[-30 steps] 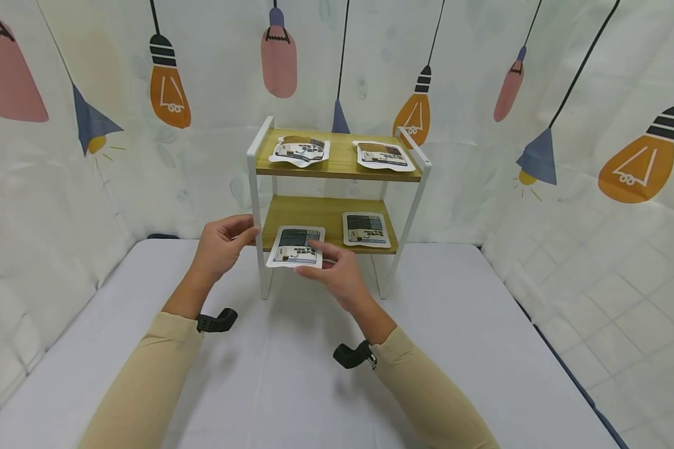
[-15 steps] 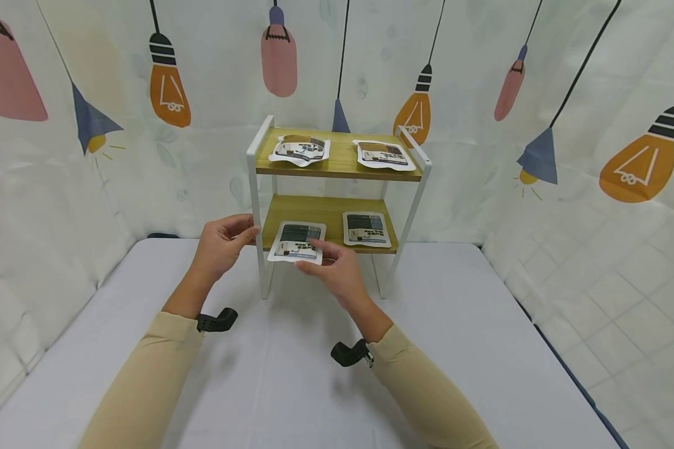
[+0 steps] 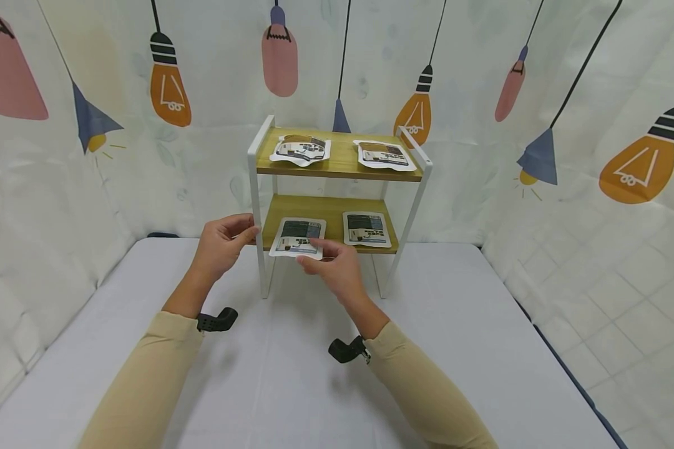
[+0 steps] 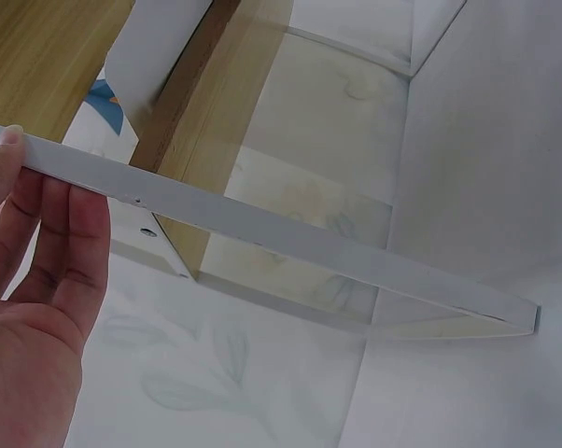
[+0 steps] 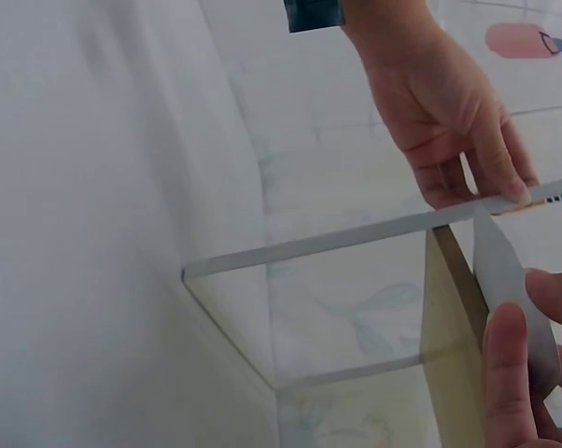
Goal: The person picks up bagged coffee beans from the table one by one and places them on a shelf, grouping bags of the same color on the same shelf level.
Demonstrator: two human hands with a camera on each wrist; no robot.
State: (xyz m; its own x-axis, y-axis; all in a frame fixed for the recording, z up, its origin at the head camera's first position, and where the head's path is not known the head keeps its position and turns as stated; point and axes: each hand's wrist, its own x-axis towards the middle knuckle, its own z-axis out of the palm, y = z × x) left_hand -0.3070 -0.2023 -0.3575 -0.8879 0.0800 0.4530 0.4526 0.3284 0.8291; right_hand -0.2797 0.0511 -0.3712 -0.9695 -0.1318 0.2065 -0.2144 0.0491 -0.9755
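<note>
My left hand (image 3: 218, 248) holds the white left front post of a two-tier shelf rack (image 3: 337, 209). In the left wrist view the thumb lies on one side of the post (image 4: 216, 207) and the fingers behind it. A flat white pouch (image 3: 296, 236) with a dark printed label is pinched by the front right corner between my right thumb and fingers (image 3: 339, 269). It overlaps the left part of the lower shelf, its front edge out past the board's edge. The right wrist view shows the pouch's pale underside (image 5: 514, 299) close by the shelf edge.
A similar pouch (image 3: 366, 228) lies on the lower shelf's right side. Two more pouches, one left (image 3: 300, 149) and one right (image 3: 384, 154), lie on the top shelf. The rack stands on a white-covered table (image 3: 292, 374) before a patterned curtain (image 3: 213, 168).
My right hand has moved the pouch slightly up and back over the lower shelf, and it looks flatter now. The left hand stays on the post.
</note>
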